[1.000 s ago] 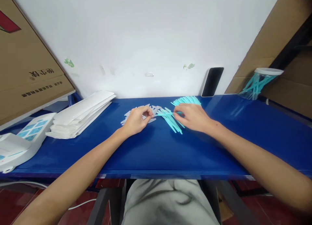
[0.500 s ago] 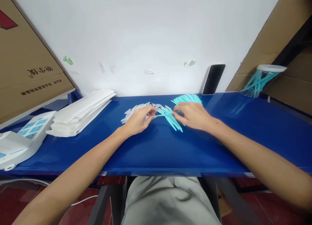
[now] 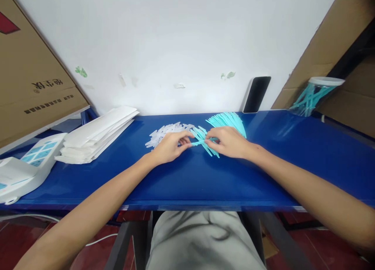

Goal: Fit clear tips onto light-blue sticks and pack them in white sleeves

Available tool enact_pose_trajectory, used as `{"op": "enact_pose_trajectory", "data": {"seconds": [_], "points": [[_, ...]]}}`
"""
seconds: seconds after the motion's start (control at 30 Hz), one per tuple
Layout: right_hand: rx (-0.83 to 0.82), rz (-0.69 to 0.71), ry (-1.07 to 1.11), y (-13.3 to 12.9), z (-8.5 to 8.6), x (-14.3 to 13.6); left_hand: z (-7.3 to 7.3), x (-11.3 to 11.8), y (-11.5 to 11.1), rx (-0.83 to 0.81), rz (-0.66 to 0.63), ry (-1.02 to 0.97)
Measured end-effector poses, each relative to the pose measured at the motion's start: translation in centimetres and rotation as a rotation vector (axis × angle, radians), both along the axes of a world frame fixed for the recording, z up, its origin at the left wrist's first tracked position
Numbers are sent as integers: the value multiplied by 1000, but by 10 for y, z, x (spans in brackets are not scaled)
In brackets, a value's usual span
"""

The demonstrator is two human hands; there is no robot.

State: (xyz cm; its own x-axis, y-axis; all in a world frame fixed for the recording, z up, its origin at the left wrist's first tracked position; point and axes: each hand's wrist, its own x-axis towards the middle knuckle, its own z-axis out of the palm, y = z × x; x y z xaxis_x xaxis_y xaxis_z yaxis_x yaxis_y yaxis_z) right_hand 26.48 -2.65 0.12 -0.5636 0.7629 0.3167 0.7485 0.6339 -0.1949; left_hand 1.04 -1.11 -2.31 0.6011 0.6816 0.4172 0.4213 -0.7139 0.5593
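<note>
Left hand [image 3: 171, 146], right hand [image 3: 228, 142] pinching turquoise stick [image 3: 199, 143]

Left hand [image 3: 170, 147]: shifted rightward and slightly toward the person since the earlier views. Right hand [image 3: 228, 142]: shifted slightly left and toward the person. Gap between the two sets of fingers: narrower than before. Stick [image 3: 198, 143], turquoise, pinched between the hands: carried nearer the person; shorter length now exposed. Clear pieces [image 3: 164, 132]: more of the heap uncovered beside the left hand. Turquoise fan [image 3: 234, 122]: right-hand side now exposed farther down.
</note>
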Motion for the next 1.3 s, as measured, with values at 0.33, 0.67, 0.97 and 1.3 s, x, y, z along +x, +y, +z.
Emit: {"op": "enact_pose_trajectory", "data": {"seconds": [0.33,0.67,0.97,1.3], "points": [[46,25,171,-9,6,-5,8,-1,-4,194,33,105],[84,-100,28,-3,8,2,13,-8,1,416,261,228],[-9,-259,-121,-2,-2,-4,9,-17,9,441,153,575],[-141,-254,-286,-14,3,-16,5,-18,12,406,83,545]]}}
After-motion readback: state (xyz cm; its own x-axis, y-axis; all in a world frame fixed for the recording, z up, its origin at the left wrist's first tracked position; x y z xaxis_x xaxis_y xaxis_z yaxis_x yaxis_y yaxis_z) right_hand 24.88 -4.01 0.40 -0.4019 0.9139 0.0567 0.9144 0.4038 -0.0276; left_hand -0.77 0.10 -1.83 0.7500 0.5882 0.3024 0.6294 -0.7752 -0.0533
